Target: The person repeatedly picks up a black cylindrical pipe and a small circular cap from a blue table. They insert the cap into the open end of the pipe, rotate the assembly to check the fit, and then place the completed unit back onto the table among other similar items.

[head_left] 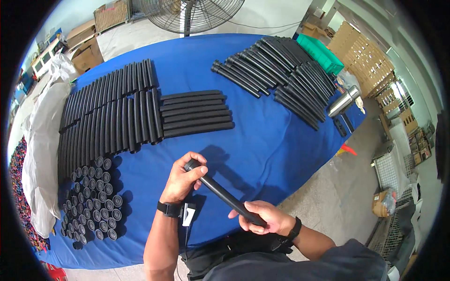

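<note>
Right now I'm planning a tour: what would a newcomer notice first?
Probably the long black tube, lower centre, gripped by the left hand at its upper end and the right hand at its lower. Then the bright blue cloth across the middle, with rows of dark tubes at left and round pieces clustered below them.

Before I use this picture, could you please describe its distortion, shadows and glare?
Head view: fisheye distortion bows the far edge of the blue tablecloth, and the corners go black; head view: a dark shadow falls beside the held black tube; head view: the silver metal bottle shows bright glare.
</note>
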`<state>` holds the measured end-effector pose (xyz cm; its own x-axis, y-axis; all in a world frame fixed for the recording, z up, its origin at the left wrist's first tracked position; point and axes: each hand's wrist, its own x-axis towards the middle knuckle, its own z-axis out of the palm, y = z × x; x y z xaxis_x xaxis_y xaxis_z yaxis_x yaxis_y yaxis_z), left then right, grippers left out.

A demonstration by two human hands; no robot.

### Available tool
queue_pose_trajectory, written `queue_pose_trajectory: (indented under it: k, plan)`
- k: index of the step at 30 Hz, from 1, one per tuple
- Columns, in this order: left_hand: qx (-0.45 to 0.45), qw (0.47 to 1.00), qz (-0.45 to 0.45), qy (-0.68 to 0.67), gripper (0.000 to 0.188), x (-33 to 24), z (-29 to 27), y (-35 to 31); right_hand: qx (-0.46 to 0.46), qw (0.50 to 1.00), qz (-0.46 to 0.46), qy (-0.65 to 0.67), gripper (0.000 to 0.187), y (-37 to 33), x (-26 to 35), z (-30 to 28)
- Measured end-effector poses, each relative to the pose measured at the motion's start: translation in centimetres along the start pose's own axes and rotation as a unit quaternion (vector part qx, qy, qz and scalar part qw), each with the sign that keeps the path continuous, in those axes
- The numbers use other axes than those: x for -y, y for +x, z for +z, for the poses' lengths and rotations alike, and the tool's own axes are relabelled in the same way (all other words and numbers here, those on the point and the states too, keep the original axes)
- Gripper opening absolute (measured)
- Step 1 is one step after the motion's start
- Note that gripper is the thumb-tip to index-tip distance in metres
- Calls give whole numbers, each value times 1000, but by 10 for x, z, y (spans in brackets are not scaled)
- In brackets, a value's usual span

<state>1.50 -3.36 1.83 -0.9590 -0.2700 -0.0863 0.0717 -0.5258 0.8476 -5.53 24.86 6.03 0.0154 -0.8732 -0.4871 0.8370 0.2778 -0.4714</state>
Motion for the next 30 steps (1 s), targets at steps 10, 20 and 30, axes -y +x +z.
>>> queue_pose_trajectory:
  k: [10, 20, 30]
  plan:
    - [6, 1000, 1, 23, 15, 1, -1, -1, -30, 991, -24, -127, 44, -6, 12, 3]
    - [-9, 1000, 25, 10, 15, 4, -1, -1, -64, 986, -21, -150, 45, 2, 2, 4]
    - [-31, 999, 28, 12, 15, 6, 1, 1, -71, 986, -30, -148, 47, 5, -3, 3]
